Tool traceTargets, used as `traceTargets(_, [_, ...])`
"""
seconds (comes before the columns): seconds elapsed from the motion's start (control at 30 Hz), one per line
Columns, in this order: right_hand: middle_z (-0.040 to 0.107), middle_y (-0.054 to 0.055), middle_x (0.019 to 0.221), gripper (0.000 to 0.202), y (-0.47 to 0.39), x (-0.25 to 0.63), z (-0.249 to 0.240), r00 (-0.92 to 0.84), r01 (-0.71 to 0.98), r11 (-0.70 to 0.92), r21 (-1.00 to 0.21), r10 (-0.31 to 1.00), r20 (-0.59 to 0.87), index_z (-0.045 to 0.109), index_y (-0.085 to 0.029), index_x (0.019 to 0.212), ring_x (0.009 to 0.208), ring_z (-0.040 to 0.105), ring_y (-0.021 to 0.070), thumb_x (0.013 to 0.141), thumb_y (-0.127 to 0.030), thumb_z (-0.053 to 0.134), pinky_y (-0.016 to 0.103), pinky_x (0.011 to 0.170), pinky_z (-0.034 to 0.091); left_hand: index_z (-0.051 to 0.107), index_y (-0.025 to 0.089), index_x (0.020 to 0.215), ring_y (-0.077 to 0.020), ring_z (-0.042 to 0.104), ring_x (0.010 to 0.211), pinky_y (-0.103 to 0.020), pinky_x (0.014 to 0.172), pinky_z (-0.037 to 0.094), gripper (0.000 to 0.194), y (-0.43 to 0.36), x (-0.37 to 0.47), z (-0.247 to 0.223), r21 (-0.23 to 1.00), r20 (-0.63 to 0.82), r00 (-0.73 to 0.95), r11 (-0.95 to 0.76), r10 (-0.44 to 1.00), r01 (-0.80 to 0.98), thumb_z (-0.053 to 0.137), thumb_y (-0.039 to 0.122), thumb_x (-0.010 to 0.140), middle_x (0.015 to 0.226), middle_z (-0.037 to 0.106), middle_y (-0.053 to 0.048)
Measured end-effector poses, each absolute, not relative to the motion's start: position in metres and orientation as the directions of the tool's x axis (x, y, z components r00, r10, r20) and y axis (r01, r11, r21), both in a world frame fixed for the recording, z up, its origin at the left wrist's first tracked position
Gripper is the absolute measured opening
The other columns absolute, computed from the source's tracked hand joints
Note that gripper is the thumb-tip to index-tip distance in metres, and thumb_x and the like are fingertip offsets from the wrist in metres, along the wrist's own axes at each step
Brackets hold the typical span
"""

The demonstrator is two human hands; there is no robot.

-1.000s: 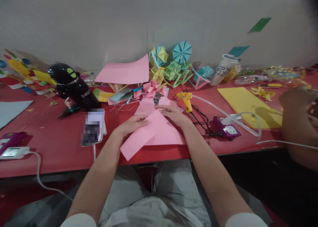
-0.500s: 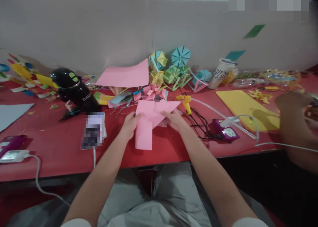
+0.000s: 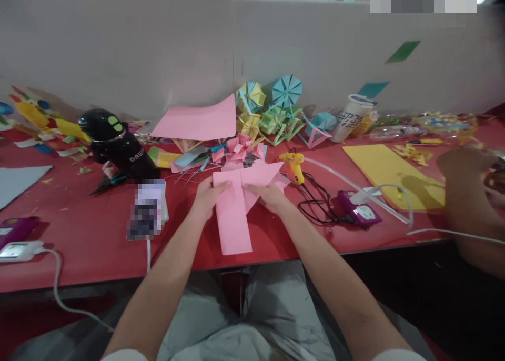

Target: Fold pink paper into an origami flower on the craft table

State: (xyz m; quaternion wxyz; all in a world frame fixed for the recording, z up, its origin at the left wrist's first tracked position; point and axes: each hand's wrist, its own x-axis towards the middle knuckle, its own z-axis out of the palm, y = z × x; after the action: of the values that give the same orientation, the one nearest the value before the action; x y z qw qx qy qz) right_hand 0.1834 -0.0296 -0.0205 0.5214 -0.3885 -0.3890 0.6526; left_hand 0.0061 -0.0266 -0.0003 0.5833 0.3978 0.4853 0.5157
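A folded sheet of pink paper (image 3: 233,221) is held up between both hands near the table's front edge. My left hand (image 3: 207,197) pinches its left side, thumb on top. On the right side, my right hand (image 3: 269,193) grips the paper where a pointed flap sticks out towards the right. A long folded strip hangs down towards me. Behind the sheet lie crumpled pink paper pieces (image 3: 242,149), partly covered. A yellow glue gun (image 3: 294,166) rests just beyond my right hand.
A phone (image 3: 148,211) and a black bottle (image 3: 124,145) stand at left. Folded paper models (image 3: 276,120) line the grey partition. To the right are a purple power socket (image 3: 357,209), cables, yellow paper (image 3: 390,174), a cup (image 3: 351,119) and another person's arm (image 3: 469,208).
The pink paper has come down and nearer to me, its strip now longer and slightly slanted. My right hand has shifted a little left along it.
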Motion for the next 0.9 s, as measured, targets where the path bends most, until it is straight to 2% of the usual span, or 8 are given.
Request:
traceTargets(0.1, [0.072,0.006,0.112,0.045,-0.03,0.181,-0.022,-0.115,-0.366,-0.075,-0.928,0.993,-0.035,0.069,-0.021,0.101,0.106,0.066,0.022,0.062,-0.037,0.084,0.038,0.098,0.051,0.07,0.013,0.086,-0.0185,0.065,0.069,-0.031,0.067,0.051,0.044,-0.026,0.007,-0.003,0.973,-0.122,-0.029,0.114,0.992,-0.198,0.086,0.037,0.053,0.082,0.073,-0.006])
traceTargets(0.23, [0.072,0.006,0.113,0.049,-0.033,0.181,-0.02,-0.059,-0.235,0.033,-0.972,0.997,0.048,0.069,-0.021,0.104,0.105,0.066,0.0225,0.059,-0.035,0.086,0.039,0.096,0.053,0.07,0.014,0.089,-0.0182,0.064,0.069,-0.03,0.065,0.051,0.045,-0.028,0.008,0.0,0.986,-0.056,-0.065,0.045,0.996,-0.162,0.085,0.038,0.055,0.082,0.072,-0.006])
traceTargets(0.47, [0.073,0.005,0.11,0.045,-0.04,0.181,-0.011,-0.037,-0.212,0.027,-0.977,0.999,0.036,0.069,-0.021,0.103,0.102,0.068,0.0233,0.062,-0.034,0.084,0.04,0.093,0.054,0.07,0.015,0.093,-0.0185,0.066,0.073,-0.03,0.069,0.052,0.044,-0.031,0.008,0.009,0.97,0.012,-0.053,-0.025,0.998,-0.242,0.083,0.042,0.061,0.085,0.073,-0.005])
traceTargets(0.67, [0.073,0.005,0.109,0.043,-0.039,0.179,-0.012,-0.045,-0.26,0.025,-0.965,0.998,0.038,0.07,-0.022,0.102,0.101,0.068,0.0233,0.062,-0.033,0.084,0.04,0.091,0.055,0.072,0.014,0.093,-0.0206,0.067,0.069,-0.031,0.065,0.053,0.05,-0.031,0.006,0.012,0.972,-0.01,-0.044,-0.001,0.999,-0.237,0.087,0.043,0.054,0.078,0.073,-0.005])
traceTargets(0.9, [0.071,0.005,0.115,0.045,-0.04,0.179,-0.012,-0.039,-0.257,0.036,-0.966,0.998,0.047,0.07,-0.023,0.105,0.106,0.067,0.0236,0.063,-0.032,0.084,0.041,0.095,0.054,0.073,0.014,0.092,-0.0207,0.067,0.067,-0.03,0.062,0.052,0.047,-0.03,0.005,0.011,0.969,-0.011,-0.05,-0.002,0.999,-0.248,0.086,0.04,0.056,0.077,0.073,-0.005])
